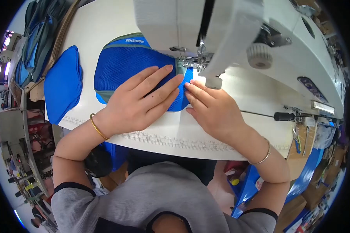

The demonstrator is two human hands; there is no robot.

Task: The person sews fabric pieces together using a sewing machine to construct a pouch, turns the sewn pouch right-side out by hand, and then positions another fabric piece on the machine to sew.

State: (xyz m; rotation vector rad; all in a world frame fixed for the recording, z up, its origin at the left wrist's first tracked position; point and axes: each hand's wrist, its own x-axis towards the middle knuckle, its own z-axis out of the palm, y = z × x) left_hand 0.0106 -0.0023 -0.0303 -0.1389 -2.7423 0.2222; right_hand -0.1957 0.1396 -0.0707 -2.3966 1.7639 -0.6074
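Observation:
A blue mesh fabric piece (pixel 120 64) with grey-green edging and a "BENSIMON" label lies on the white sewing table, its right edge at the presser foot (pixel 196 62) of the sewing machine (pixel 237 31). Spread over the mesh, my left hand (pixel 142 97) presses it flat with fingers extended. My right hand (pixel 212 106) rests just right of the fabric, fingertips touching its edge below the needle area. Both hands have fingers stretched out, gripping nothing. The stitching point itself is partly hidden by the machine head.
Stacked blue fabric panels (pixel 62 83) lie on the table's left side. Blue and grey-green pieces (pixel 39 42) hang beyond them. A black-handled screwdriver (pixel 284 116) and small snips (pixel 296 140) lie at right. A printed ruler (pixel 171 140) runs along the front edge.

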